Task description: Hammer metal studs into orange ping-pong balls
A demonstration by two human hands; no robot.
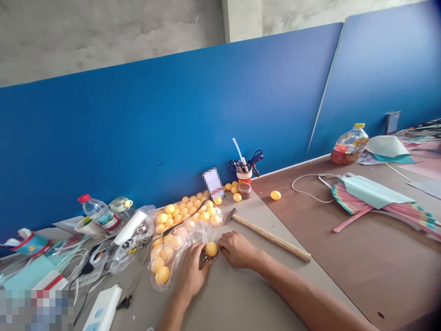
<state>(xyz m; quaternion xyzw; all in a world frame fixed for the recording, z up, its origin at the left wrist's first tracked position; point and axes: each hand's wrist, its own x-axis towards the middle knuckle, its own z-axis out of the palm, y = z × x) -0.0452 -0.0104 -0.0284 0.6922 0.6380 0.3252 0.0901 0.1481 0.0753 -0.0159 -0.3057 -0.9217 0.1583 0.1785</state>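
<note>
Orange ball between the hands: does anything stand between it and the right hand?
Nothing visible does: the right hand is close beside the orange ball. Small shiny pieces lie at the ball's near side, by the left hand; the hammer lies farther back.

Bright, soft light spreads over the table (pixel 241 299), and the blue partition (pixel 165 124) pales towards the right. Glints sit on the plastic bag (pixel 188 235); a faint shadow lies beside the left hand (pixel 193 273). Pixel blocks cover a card (pixel 212 181) and the lower left corner; the edges look stretched, the right corners dark
</note>
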